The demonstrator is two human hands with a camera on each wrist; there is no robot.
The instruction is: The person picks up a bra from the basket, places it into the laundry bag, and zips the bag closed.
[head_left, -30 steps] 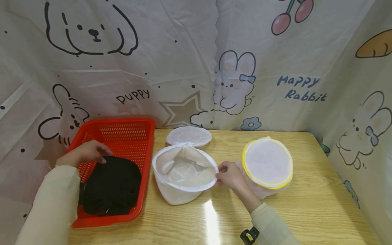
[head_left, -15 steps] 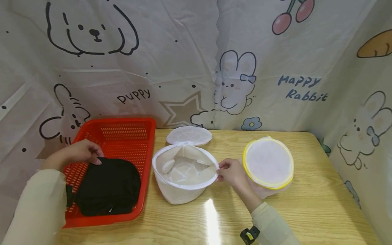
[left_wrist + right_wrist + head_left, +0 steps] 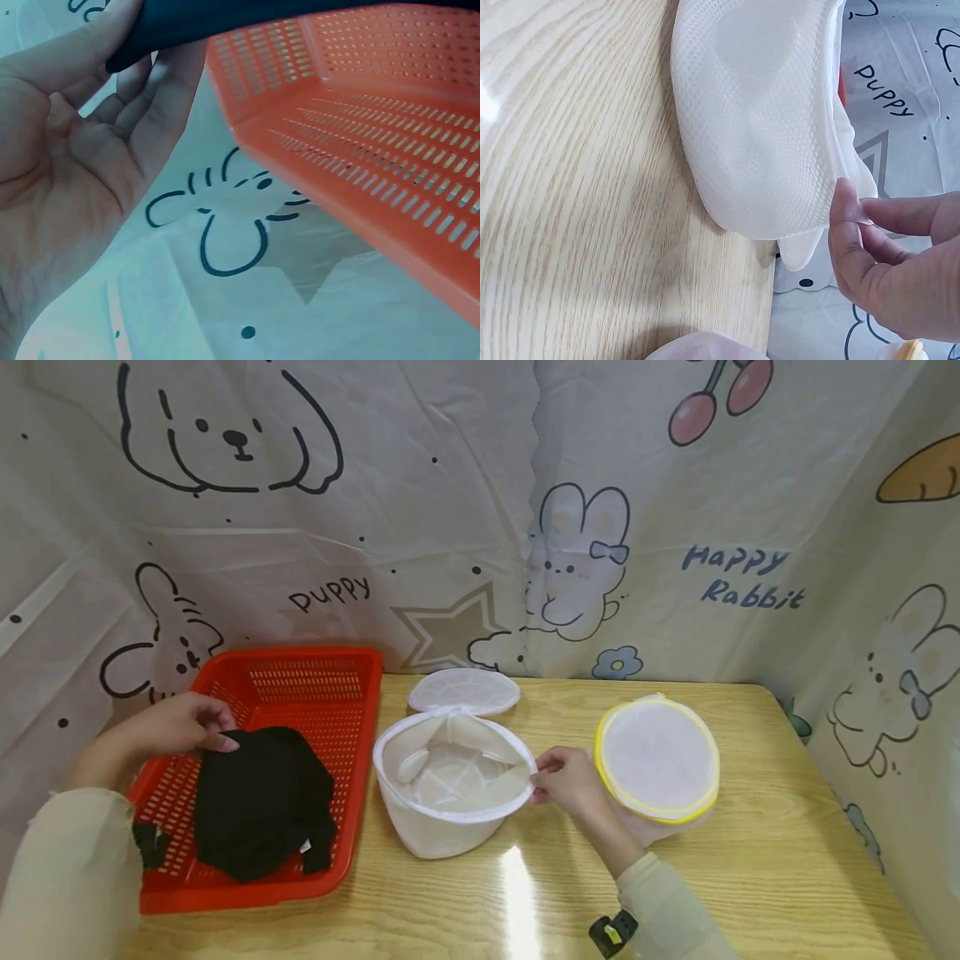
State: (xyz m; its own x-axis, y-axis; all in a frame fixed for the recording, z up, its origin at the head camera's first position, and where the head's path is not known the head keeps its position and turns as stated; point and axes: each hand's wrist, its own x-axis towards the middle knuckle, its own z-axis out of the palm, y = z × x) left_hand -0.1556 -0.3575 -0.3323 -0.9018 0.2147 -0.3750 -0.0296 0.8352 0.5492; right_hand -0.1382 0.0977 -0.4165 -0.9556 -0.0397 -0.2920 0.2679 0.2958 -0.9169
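Note:
In the head view, my left hand [image 3: 195, 724] pinches the upper left edge of a black cloth garment [image 3: 258, 806], which hangs over the red plastic basket [image 3: 360, 777]. A strap-like end with a small white tag shows at the garment's lower right. In the left wrist view, thumb and fingers hold the garment's dark edge [image 3: 225, 21]. My right hand [image 3: 566, 785] pinches the right rim of a white mesh laundry bag [image 3: 442, 835], whose round lid [image 3: 465, 692] is folded back. The right wrist view shows the thumb and finger on the rim of the mesh bag [image 3: 757, 135].
A second laundry bag [image 3: 660, 760], with a yellow rim and its top closed, stands right of my right hand. Everything stands on a wooden table [image 3: 772, 860]. A printed cloth curtain [image 3: 450, 510] hangs behind and at the sides.
My left hand has moved left and slightly up, lifting and turning the black garment; its strap end and tag now show. My right hand and the mesh bag are nearly still.

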